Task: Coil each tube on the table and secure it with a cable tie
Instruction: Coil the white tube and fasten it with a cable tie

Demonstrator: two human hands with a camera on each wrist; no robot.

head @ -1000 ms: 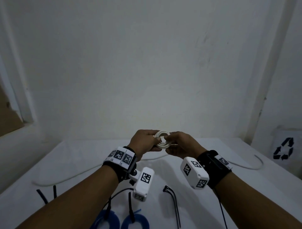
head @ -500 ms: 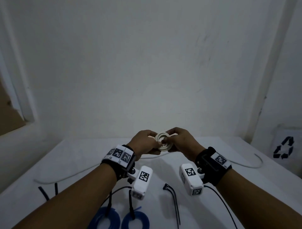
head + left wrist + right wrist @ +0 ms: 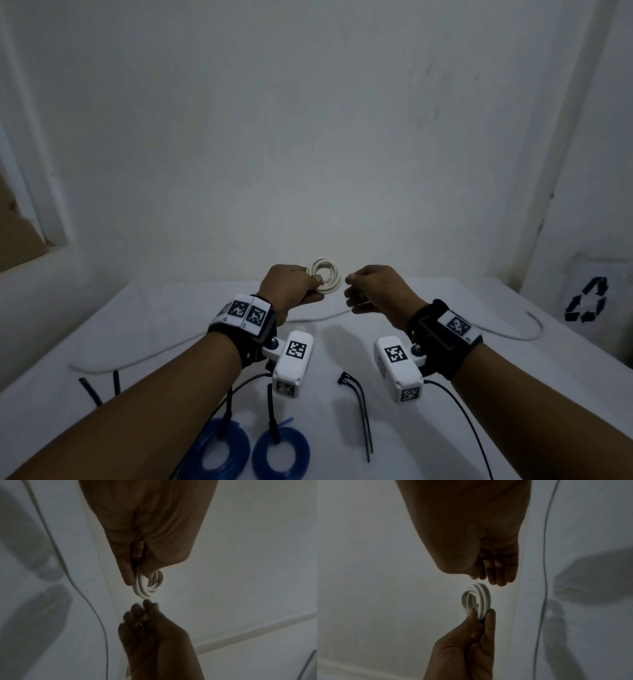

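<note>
A small coil of white tube (image 3: 323,279) is held up above the far middle of the table. My left hand (image 3: 317,284) pinches its left side between thumb and fingers; the left wrist view shows the coil (image 3: 145,589) just past the fingertips. My right hand (image 3: 356,291) hovers a short way to the right of the coil with loosely curled fingers that hold nothing I can see. In the right wrist view the coil (image 3: 481,596) sits just below my right fingers (image 3: 496,580), apart from them. Loose black cable ties (image 3: 359,404) lie on the table between my forearms.
A long uncoiled white tube (image 3: 507,334) runs across the white table (image 3: 513,394) behind my hands. Two blue coils (image 3: 219,452) (image 3: 281,452) with black ties lie near the front edge. More black ties (image 3: 90,390) lie at the left. A bin with a recycling mark (image 3: 585,301) stands at the right.
My right hand has let go of the white coil and drawn away to the right. The left hand keeps hold of the coil and has lifted it slightly.
</note>
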